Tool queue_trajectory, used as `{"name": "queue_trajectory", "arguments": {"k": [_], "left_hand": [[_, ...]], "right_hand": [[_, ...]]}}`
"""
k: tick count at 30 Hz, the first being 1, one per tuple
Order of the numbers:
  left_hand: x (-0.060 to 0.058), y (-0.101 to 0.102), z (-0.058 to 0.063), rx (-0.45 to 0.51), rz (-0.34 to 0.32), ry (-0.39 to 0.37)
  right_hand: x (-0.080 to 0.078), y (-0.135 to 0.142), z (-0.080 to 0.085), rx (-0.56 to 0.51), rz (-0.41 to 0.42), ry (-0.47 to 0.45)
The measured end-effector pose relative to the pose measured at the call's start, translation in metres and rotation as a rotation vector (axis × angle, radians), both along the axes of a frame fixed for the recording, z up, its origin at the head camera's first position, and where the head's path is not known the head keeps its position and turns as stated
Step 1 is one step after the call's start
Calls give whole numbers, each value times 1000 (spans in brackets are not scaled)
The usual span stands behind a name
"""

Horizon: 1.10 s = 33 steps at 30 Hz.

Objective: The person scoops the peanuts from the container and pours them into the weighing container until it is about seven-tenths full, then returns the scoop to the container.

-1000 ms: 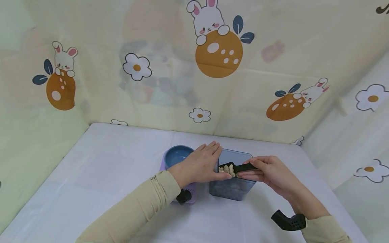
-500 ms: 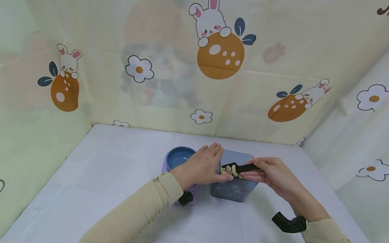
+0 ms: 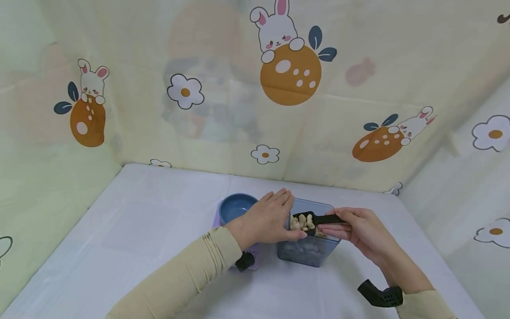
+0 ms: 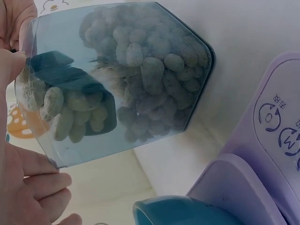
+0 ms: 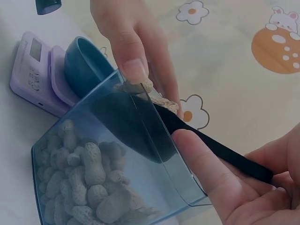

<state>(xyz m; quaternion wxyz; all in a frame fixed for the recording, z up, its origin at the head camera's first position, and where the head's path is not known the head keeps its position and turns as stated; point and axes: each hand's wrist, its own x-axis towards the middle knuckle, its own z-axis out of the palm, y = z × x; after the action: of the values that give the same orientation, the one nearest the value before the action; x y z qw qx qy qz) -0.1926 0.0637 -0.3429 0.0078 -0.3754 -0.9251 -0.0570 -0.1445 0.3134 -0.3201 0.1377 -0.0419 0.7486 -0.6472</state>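
A translucent blue-grey plastic container [image 3: 304,252] holds many peanuts in shell [image 5: 93,165] and is tilted in both wrist views. My right hand [image 3: 360,227] pinches the handle of a black scoop [image 3: 330,219] between thumb and fingers. The scoop's bowl is inside the container near the rim and carries several peanuts [image 4: 77,112], seen through the wall in the left wrist view. My left hand [image 3: 266,218] lies across the container's left side, its fingers straight and its thumb on the near rim. That hand hides part of the scoop's front in the head view.
Left of the container stands a purple kitchen scale [image 5: 29,77] with a blue bowl [image 3: 236,207] on it, partly hidden behind my left hand and wrist. A white cloth covers the table [image 3: 159,221], and a printed curtain [image 3: 223,128] hangs behind it.
The head view has drifted slightly. The scoop shifts a little in the container, and its peanuts show somewhat more. Both hands stay in nearly the same places.
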Motion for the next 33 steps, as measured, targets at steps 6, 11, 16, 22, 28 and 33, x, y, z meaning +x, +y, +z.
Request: {"name": "queue_trajectory", "arguments": {"k": [6, 11, 16, 22, 28, 33], "left_hand": [[0, 0, 0, -3, -2, 7], [0, 0, 0, -8, -2, 13], [0, 0, -1, -1, -2, 4], [0, -1, -2, 0, -6, 9], [1, -1, -2, -5, -3, 12], [1, 0, -3, -12, 4, 9]], "right_hand": [[-1, 4, -2, -33, -19, -1], [-1, 7, -5, -70, -21, 1], [0, 12, -7, -111, -13, 12], [1, 18, -9, -189, -6, -7], [3, 22, -12, -280, 10, -17], [4, 27, -15, -370, 15, -41]]}}
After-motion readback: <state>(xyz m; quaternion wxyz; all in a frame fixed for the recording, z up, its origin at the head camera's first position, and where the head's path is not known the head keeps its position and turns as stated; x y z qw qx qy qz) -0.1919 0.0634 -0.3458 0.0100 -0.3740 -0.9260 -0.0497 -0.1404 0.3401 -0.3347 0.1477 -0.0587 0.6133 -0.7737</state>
